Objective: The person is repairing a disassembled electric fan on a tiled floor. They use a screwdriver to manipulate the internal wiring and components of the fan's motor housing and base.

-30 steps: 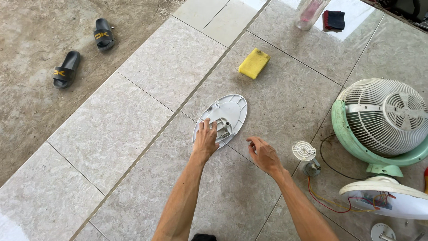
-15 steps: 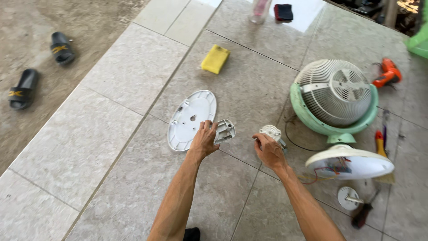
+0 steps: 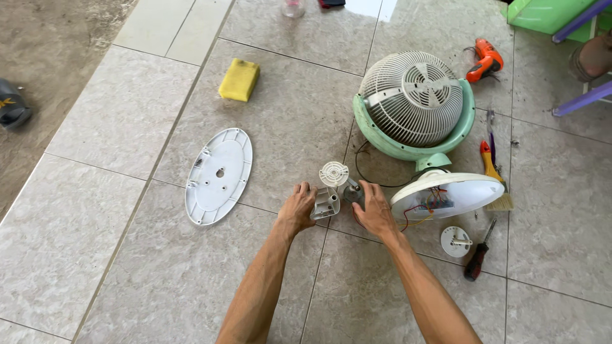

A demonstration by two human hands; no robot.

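Observation:
My left hand [image 3: 297, 209] holds a small grey plastic housing piece [image 3: 326, 204] just above the tiled floor. My right hand [image 3: 374, 210] grips a small dark motor part [image 3: 352, 192] with a round white slotted cap [image 3: 334, 173] beside it. Both hands meet at the middle of the view. A white oval base cover [image 3: 218, 176] lies flat on the tiles to the left, apart from my hands. To the right sits the white fan base shell [image 3: 447, 195] turned over, with coloured wires showing inside.
A mint-green fan head with a white grille [image 3: 413, 102] lies behind the shell. An orange drill [image 3: 484, 60], a brush [image 3: 494, 175], a screwdriver [image 3: 477, 257] and a round white disc [image 3: 455, 241] lie at the right. A yellow sponge [image 3: 240, 79] rests further back; a sandal [image 3: 11, 105] at far left.
My left hand lifted the grey piece off the oval cover and carried it right. My right hand picked up the motor part. The view swung right, showing the tools.

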